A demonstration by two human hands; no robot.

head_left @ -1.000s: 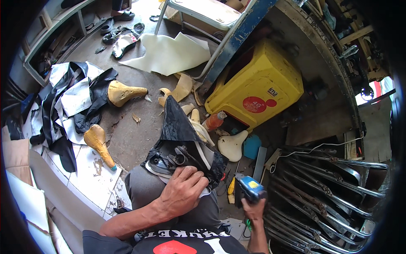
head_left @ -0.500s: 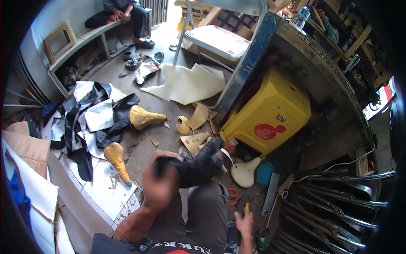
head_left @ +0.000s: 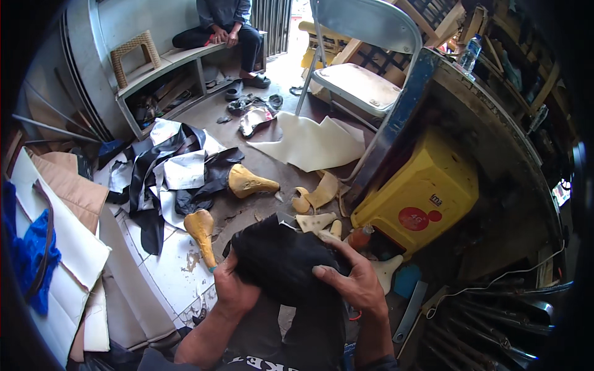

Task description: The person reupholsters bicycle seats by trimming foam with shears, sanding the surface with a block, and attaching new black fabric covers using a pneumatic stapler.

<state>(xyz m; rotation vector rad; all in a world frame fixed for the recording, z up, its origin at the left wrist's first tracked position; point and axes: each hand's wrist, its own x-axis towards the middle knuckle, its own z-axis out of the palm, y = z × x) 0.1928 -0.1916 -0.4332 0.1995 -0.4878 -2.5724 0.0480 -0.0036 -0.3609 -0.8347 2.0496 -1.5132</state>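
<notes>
Above my lap I hold a black, soft-looking cover-like piece (head_left: 281,253) with both hands; its exact kind is not clear. My left hand (head_left: 237,287) grips its left side, the thumb along the edge. My right hand (head_left: 357,281) is closed on its right side, thumb on top. Beyond it on the floor lie two yellowish bicycle saddle forms (head_left: 200,234) and cut foam scraps (head_left: 323,190). A cream saddle form (head_left: 387,272) is partly hidden behind my right hand. Red scissor handles (head_left: 355,316) show a little beside my right wrist.
At right, a yellow plastic stool (head_left: 427,191) lies tipped under a worn counter. Farther off are a folding chair (head_left: 359,86), a pale sheet (head_left: 309,145) and a seated person (head_left: 226,31). Black and white material (head_left: 185,170) is heaped at left; a flat metal bar (head_left: 409,312) lies at right.
My right hand has come up from the lower right, where it held a small yellow thing, and now grips the black piece. The piece is spread wider between both hands. The view has shifted left.
</notes>
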